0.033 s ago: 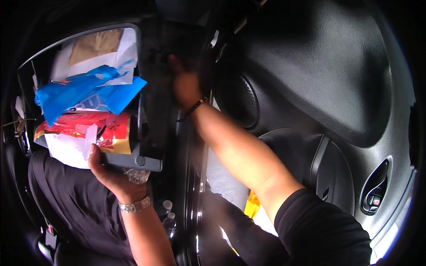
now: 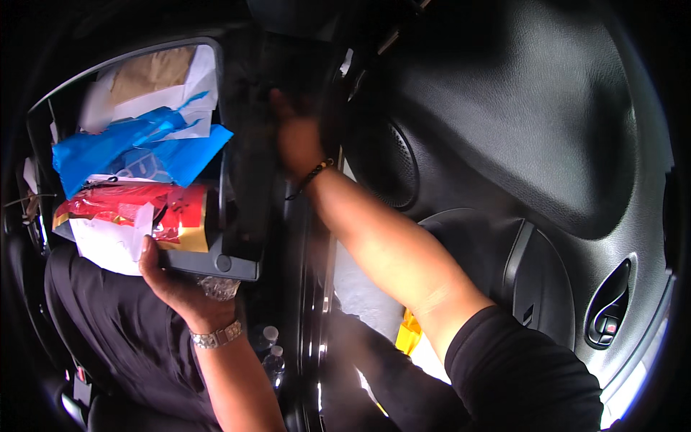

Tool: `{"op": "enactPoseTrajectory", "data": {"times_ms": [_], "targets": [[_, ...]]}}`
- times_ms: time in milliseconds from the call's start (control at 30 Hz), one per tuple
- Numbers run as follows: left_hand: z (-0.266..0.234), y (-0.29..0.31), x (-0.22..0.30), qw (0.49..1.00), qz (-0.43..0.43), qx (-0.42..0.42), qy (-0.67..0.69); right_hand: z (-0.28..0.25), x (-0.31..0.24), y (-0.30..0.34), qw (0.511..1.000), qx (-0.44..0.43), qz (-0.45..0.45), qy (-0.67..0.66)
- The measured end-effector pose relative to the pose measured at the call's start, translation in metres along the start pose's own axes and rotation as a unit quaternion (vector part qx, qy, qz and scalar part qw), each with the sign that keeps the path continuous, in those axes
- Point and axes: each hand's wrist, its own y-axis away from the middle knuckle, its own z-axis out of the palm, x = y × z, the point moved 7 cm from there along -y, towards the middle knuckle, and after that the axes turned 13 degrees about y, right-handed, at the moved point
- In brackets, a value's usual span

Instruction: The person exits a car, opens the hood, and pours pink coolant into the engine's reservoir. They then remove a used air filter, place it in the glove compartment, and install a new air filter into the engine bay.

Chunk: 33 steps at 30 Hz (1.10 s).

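An open black glove box [image 2: 241, 269] is packed with papers and packets. My left hand [image 2: 191, 299] grips its near edge from below, thumb on top, beside a white paper [image 2: 115, 241]. Next to the thumb lies a red and gold packet [image 2: 191, 209]. Farther in are a torn blue plastic packet [image 2: 129, 147] and a brown paper piece [image 2: 155, 72] over white sheets. My right hand [image 2: 301, 144], wearing a dark beaded bracelet, reaches into shadow at the right side of the glove box. One finger points away; the others are hidden.
The black door panel [image 2: 518, 129] takes up the right side, with a speaker grille [image 2: 396, 162] and a door handle [image 2: 612, 302]. Clear bottles [image 2: 273, 360] stand low beside my left forearm. A dark seat [image 2: 21, 281] is at the left. Something yellow [image 2: 409, 333] shows below my right arm.
The glove box, its contents and my left hand have shifted slightly left. My right hand stays in almost the same place.
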Motion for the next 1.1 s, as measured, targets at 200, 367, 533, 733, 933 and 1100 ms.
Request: {"op": "enactPoseTrajectory", "data": {"times_ms": [200,367,533,733,933,1100], "targets": [[-0.004,0.003,0.008,1.000,0.012,0.025,-0.008,0.008,-0.003,0.006,0.959,0.003,0.077,-0.273],[0.000,0.006,0.002,1.000,-0.003,0.014,-0.005,0.007,-0.001,0.009,0.961,0.015,0.074,-0.266],[-0.018,0.009,-0.008,0.996,0.001,0.069,-0.060,-0.005,-0.010,-0.004,0.987,-0.015,0.054,-0.153],[-0.026,0.013,0.004,0.989,-0.005,0.105,-0.107,-0.045,-0.042,-0.008,0.944,0.284,-0.111,0.127],[-0.028,0.007,0.014,0.988,0.014,-0.035,-0.152,-0.061,-0.113,-0.025,0.994,0.054,-0.094,-0.030],[-0.019,0.008,0.014,0.995,-0.008,-0.015,-0.101,-0.070,-0.102,-0.041,0.988,0.039,-0.103,0.105]]}}
